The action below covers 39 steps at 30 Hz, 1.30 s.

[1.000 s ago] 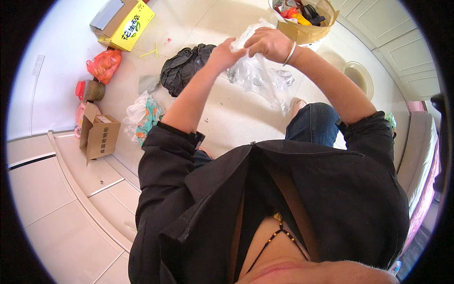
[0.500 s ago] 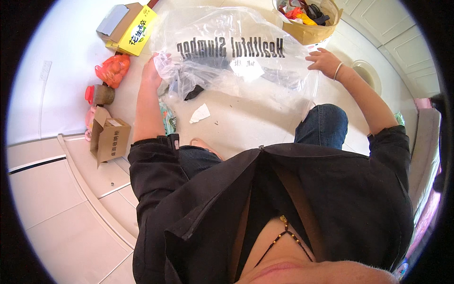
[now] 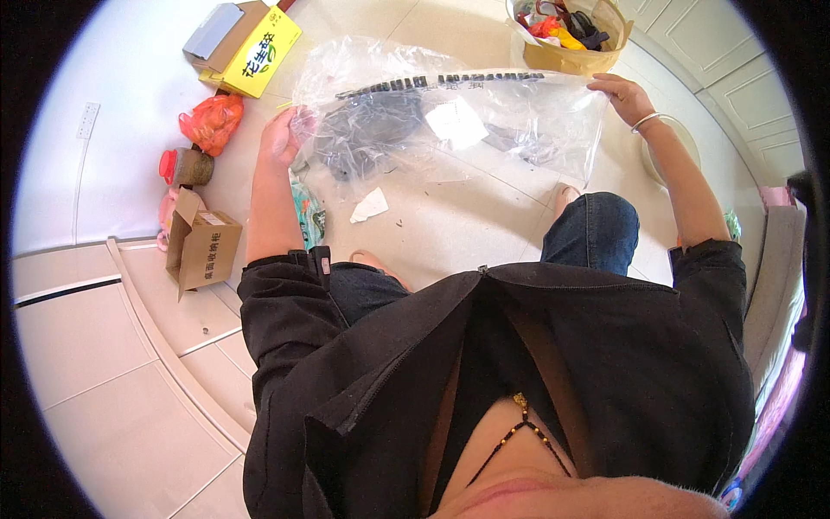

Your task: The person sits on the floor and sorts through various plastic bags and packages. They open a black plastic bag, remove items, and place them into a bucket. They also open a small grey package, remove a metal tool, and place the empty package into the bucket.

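A large clear plastic bag with dark print is spread out low over the floor between my hands. At its left end, my left hand is closed on the crumpled plastic. My right hand pinches the bag's far right corner, with the fingers pressed together at the edge. A white sheet shows at the bag's middle; whether it lies inside, on or under the plastic, I cannot tell. Dark material shows through the left half. Nearer me, a torn white paper scrap lies on the floor.
Along the left wall are a yellow carton, a red bag, a red-lidded jar and an open cardboard box. A basket of mixed items stands far right, near a round pale bin. A green packet lies by my left forearm.
The bag has come down and flattened, so its print now looks squeezed thin. My right hand has moved right and slightly away, drawing the bag wider; my left hand has barely shifted.
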Motion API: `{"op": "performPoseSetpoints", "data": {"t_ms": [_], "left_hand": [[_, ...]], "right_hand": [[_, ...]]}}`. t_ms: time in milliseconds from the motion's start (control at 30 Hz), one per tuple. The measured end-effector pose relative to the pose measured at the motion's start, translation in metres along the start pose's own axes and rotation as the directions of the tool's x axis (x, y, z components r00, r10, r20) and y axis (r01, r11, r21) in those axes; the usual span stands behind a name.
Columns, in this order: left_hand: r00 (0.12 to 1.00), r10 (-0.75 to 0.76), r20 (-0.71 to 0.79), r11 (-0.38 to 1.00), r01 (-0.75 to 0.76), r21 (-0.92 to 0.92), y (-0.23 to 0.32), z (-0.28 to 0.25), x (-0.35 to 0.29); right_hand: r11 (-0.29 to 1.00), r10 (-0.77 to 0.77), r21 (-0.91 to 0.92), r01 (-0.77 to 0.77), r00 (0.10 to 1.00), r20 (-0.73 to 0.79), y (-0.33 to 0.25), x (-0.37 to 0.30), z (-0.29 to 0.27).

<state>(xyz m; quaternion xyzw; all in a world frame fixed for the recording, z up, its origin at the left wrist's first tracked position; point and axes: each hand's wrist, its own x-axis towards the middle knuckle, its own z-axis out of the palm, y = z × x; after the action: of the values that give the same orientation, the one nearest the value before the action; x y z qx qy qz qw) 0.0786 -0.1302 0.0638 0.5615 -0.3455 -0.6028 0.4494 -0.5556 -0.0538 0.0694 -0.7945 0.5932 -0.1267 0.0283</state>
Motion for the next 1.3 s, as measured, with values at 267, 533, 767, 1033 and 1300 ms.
{"op": "performPoseSetpoints", "data": {"t_ms": [267,533,767,1033,1300], "left_hand": [[0.989,0.018,0.145,0.997,-0.028,0.067,-0.006,0.056,-0.014],[0.996,0.089,-0.017,0.941,-0.079,0.328,-0.015,0.048,-0.004],[0.999,-0.006,-0.048,0.947,0.021,0.319,-0.022,0.036,0.010],[0.920,-0.387,0.063,0.907,0.367,0.209,-0.019,0.019,-0.001],[0.940,-0.322,-0.115,0.883,0.342,0.322,-0.058,0.000,0.009]], "right_hand": [[0.932,0.132,0.354,-0.083,0.985,-0.116,0.000,0.012,0.005],[0.664,0.721,0.420,-0.618,0.678,-0.143,0.057,0.022,-0.008],[0.123,0.780,0.890,-0.439,0.597,0.186,0.086,0.008,-0.015],[-0.015,0.747,0.863,-0.505,0.568,0.346,0.082,0.007,-0.016],[0.025,0.749,0.847,-0.531,0.571,0.336,0.085,0.014,0.022]]}}
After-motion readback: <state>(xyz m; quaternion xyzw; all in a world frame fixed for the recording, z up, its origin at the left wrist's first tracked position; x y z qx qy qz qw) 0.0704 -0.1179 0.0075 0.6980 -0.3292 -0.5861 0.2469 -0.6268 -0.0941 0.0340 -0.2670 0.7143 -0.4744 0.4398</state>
